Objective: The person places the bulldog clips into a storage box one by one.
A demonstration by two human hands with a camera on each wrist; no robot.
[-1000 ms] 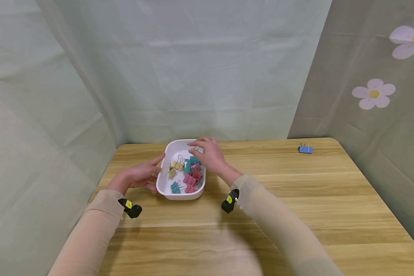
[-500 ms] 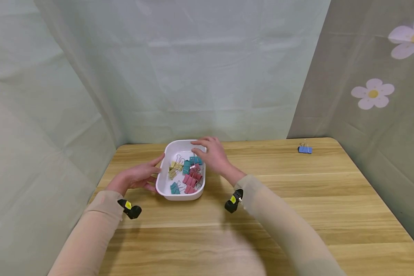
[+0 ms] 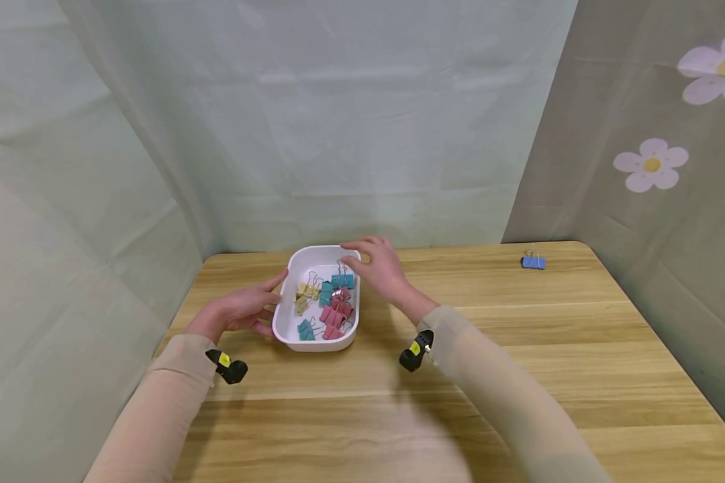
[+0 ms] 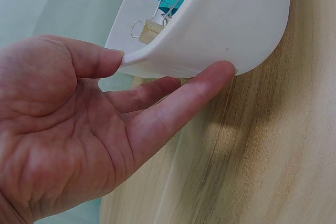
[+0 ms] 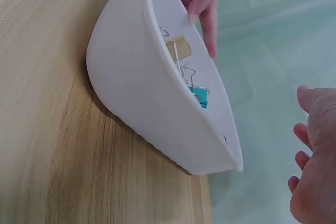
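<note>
Wooden table [image 3: 519,349], pale curtain walls; left hand [image 3: 242,310] fingers touch white tray [image 3: 290,335]; right hand [image 3: 382,268] fingers loosely spread.

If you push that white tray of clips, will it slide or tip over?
Probably slide: the tray is low, wide, smooth plastic on a smooth table. It looks light, and the clips may rattle. The left hand touching its side steadies it.
</note>
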